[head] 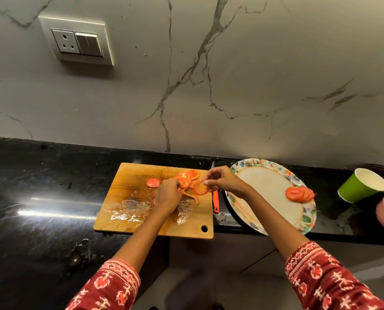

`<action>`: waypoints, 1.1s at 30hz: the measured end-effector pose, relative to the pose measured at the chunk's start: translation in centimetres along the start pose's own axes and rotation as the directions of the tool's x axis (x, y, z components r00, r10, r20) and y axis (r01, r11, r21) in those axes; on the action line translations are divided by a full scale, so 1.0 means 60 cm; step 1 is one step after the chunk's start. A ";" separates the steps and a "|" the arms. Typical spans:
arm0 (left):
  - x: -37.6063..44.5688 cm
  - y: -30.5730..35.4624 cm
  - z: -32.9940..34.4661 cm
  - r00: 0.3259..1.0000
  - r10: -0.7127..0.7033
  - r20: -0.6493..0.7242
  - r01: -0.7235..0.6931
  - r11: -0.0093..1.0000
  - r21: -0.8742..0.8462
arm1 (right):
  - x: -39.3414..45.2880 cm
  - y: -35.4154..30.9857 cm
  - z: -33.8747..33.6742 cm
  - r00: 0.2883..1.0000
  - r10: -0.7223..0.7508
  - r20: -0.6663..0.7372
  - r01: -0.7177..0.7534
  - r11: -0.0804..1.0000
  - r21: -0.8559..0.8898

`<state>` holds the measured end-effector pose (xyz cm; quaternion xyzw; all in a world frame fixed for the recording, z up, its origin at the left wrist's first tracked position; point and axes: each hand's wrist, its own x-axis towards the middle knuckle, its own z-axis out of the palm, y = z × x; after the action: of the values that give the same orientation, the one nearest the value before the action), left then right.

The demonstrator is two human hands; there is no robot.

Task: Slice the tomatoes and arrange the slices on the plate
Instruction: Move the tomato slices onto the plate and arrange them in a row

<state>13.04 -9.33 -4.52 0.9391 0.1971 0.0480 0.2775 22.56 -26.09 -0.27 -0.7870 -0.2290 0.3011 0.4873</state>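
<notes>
- While the left hand [167,195] curls on the cut red tomato slices [186,179], steadying them, the wooden chopping board [128,198] catches juice.
- Right hand [220,180] pinches one thin slice [201,190], likely bound for the floral paper plate [265,175].

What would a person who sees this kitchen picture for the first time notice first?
Most likely the bright red tomato slices piled on the wet wooden cutting board in the middle, where the left hand rests among them and the right hand pinches one slice above the board. Next, the floral plate to the right, with a few slices stacked near its right rim.
</notes>
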 end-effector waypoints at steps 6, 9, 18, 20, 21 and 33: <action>0.011 0.048 0.015 0.997 0.072 0.013 -0.068 0.984 -0.167 | -0.016 0.007 -0.035 0.998 0.007 -0.057 -0.003 0.998 0.067; 0.015 0.085 0.027 0.995 0.088 -0.048 -0.092 0.990 -0.107 | -0.026 0.020 -0.058 0.997 0.016 -0.070 -0.011 0.998 0.065; 0.024 0.234 0.114 0.848 0.057 0.527 0.386 0.616 -0.687 | -0.111 0.086 -0.184 0.971 0.051 -0.232 -0.023 0.993 0.120; 0.027 0.274 0.148 0.848 0.075 0.524 0.383 0.597 -0.705 | -0.132 0.108 -0.221 0.955 0.071 -0.287 -0.061 0.997 0.043; 0.028 0.295 0.166 0.856 0.075 0.511 0.376 0.589 -0.716 | -0.142 0.117 -0.240 0.943 0.075 -0.325 -0.081 0.997 -0.004; 0.047 0.433 0.321 0.891 -0.032 0.454 0.323 0.748 -0.580 | -0.159 0.229 -0.365 0.861 0.119 -0.495 -0.348 0.846 -0.403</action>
<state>28.39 -37.87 -6.75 0.7512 0.1957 -0.1158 0.6196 31.94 -51.86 -2.79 -0.9528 -0.0762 0.1024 0.2753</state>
